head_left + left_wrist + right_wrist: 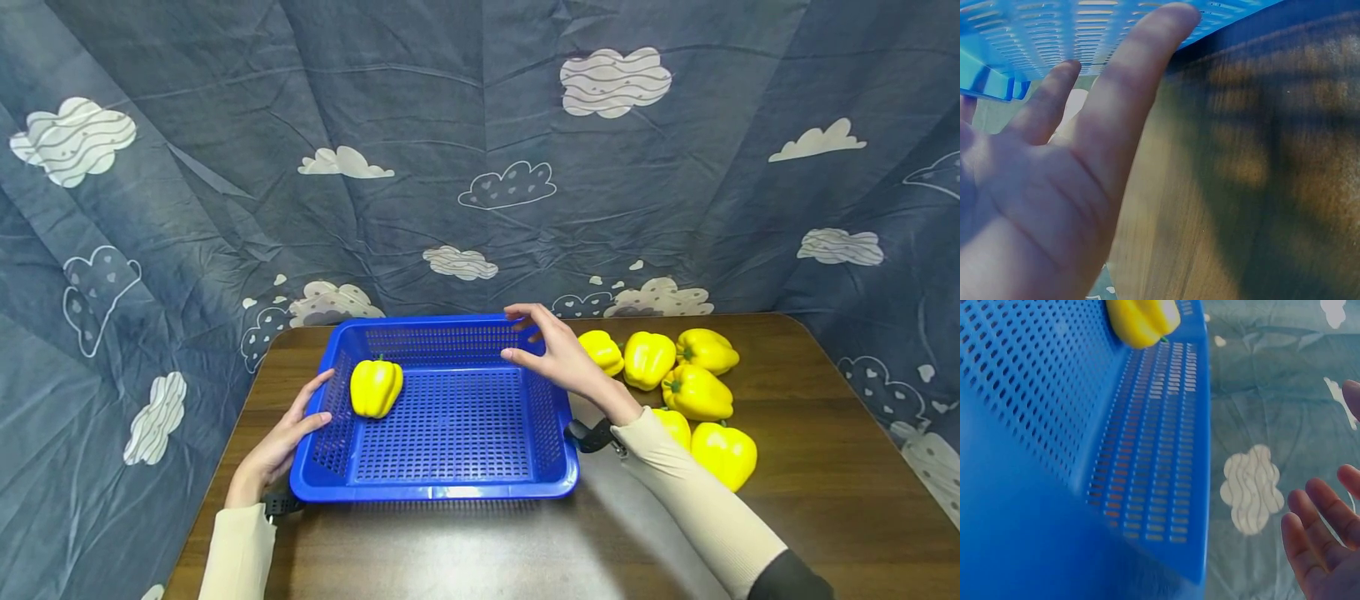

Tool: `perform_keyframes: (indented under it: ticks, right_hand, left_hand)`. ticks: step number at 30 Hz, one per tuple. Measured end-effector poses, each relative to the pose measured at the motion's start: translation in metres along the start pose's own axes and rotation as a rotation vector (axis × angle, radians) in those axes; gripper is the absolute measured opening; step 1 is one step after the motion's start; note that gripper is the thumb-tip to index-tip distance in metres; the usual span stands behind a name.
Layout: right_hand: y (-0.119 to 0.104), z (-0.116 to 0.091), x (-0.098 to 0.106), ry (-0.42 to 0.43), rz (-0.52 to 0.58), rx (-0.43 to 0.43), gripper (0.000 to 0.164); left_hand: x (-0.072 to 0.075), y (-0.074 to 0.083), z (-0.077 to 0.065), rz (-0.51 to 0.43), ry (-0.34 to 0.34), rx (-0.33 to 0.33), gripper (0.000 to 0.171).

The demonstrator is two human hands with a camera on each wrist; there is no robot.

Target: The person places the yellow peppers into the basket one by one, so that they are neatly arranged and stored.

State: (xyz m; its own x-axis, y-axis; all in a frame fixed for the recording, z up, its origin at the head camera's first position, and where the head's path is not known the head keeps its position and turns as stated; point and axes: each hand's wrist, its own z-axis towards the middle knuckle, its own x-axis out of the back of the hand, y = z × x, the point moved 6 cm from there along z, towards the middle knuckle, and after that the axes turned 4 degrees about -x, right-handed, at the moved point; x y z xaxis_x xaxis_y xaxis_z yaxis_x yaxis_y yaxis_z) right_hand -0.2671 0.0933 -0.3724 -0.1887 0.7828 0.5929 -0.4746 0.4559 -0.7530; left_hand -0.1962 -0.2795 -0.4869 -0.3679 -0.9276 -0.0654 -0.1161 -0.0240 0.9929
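Note:
A blue plastic basket (450, 492) with slotted walls stands on the table. Inside it, toward the left wall, one yellow bell pepper (377, 388) sits upright with its green stem up. My left hand (279, 446) rests against the basket's left rim with fingers extended; its thumb (1129, 81) lies near the slotted side in the left wrist view. Over the basket's back right corner hovers my right hand (558, 354), thumb and fingers spread with nothing between them. In the right wrist view its fingers (1319, 528) appear apart from the basket.
Several yellow bell peppers (697, 392) lie in a cluster on the wooden table (810, 467), right of the basket and partly behind the right forearm. A dark cloth (420, 208) with cloud prints hangs behind the table.

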Motion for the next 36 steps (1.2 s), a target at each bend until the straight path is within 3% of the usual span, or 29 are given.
perform_keyframes:
  ticks: [22,36]
  right_hand:
    - [0.042,-0.035,0.038,0.178,-0.032,-0.073,0.053]
    - [0.072,-0.057,0.049,0.196,-0.069,-0.173,0.052]
  left_hand:
    - [-0.002,0.0,0.0,-0.027,-0.015,-0.022,0.063]
    - [0.0,0.0,0.001,-0.018,-0.01,-0.031,0.062]
